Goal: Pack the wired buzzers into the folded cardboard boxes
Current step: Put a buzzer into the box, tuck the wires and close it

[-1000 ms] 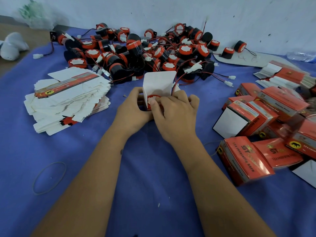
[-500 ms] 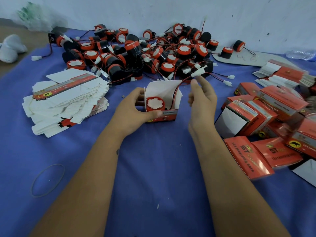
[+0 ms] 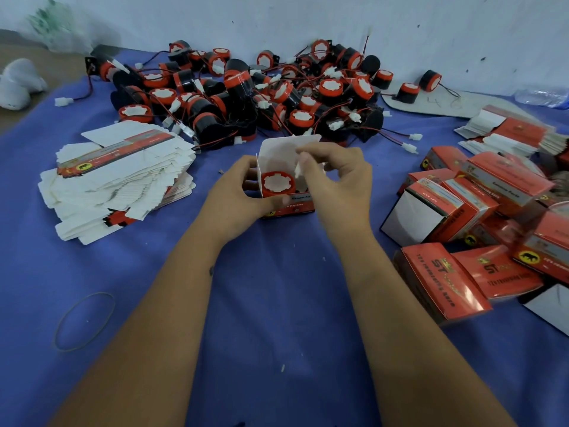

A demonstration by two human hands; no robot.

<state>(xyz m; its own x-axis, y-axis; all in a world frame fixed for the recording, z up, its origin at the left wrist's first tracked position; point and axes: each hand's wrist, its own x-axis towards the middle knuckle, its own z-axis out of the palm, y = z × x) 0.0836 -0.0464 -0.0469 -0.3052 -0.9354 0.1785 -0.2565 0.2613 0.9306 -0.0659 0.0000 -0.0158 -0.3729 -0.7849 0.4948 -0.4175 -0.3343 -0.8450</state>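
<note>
An open red-and-white cardboard box (image 3: pixel 284 151) stands on the blue cloth in the middle, its lid flap up. A red-and-black buzzer (image 3: pixel 278 184) sits inside it, white face up. My left hand (image 3: pixel 235 192) grips the box from the left, thumb on its front wall. My right hand (image 3: pixel 338 180) is over the box mouth and pinches the buzzer's white wire connector (image 3: pixel 298 170) between thumb and fingers. A heap of loose wired buzzers (image 3: pixel 246 94) lies behind the box.
A stack of flat unfolded boxes (image 3: pixel 123 174) lies at the left. Several closed red boxes (image 3: pixel 480 211) are piled at the right, more flat boxes (image 3: pixel 508 131) behind them. A rubber band (image 3: pixel 84 320) lies near left. White wall at the back.
My right hand came back from the right over the box, bringing the wire's white connector down into the box mouth. My left hand kept hold of the box.
</note>
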